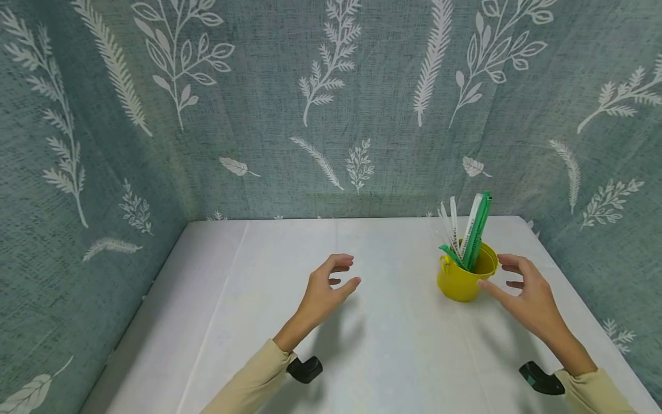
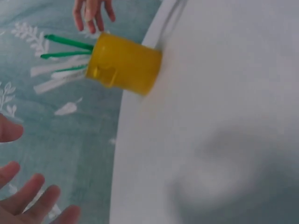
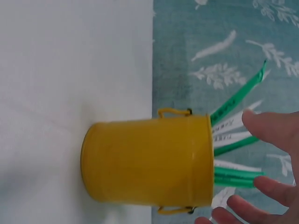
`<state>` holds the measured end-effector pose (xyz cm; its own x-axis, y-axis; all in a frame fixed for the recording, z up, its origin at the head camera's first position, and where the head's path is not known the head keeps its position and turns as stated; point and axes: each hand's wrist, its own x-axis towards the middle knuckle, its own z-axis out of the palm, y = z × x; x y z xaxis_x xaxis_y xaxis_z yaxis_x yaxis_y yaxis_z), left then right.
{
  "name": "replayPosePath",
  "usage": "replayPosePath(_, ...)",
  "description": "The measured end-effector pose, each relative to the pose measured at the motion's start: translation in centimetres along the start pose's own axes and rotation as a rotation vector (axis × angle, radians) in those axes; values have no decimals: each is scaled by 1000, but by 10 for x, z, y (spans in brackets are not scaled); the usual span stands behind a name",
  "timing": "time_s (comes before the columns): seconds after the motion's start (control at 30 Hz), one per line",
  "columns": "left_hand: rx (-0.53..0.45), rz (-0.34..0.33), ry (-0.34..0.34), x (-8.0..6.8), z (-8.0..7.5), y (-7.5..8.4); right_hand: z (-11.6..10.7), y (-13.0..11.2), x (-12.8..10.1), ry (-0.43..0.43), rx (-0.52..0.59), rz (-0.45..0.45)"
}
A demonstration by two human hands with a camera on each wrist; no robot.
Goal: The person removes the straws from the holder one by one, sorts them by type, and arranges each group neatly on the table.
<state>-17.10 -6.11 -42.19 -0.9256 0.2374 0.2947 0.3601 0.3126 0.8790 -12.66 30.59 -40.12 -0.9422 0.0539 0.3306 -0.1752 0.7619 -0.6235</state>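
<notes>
A small yellow bucket (image 1: 457,287) with side handles stands upright on the white table, toward the far right. Several slim green and white sticks with printing (image 1: 476,233) lean out of its top; the frames do not settle their kind. My right hand (image 1: 530,296) hovers at the bucket's right side, thumb and fingers spread around nothing. In the right wrist view, its fingertips are close to the sticks (image 3: 236,95); whether they touch cannot be told. Left of the bucket, my left hand (image 1: 323,293) is held above the table with fingers loosely bent, holding nothing.
The white table (image 1: 258,322) reaches back to a grey-green curtain (image 1: 269,103) with white leaf prints, which also encloses both sides. A black wrist device (image 1: 305,370) sits on the left wrist, another black device (image 1: 541,378) on the right.
</notes>
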Motion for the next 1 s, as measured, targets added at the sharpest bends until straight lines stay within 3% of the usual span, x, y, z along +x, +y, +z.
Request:
replayPosePath(0.33, -137, -12, -48, 15, 27, 13, -3, 18, 16, -46, 19, 18)
replayPosePath(1.0, -279, -4, -73, 39, 90, 34, 12, 48, 40, -235, 159, 82)
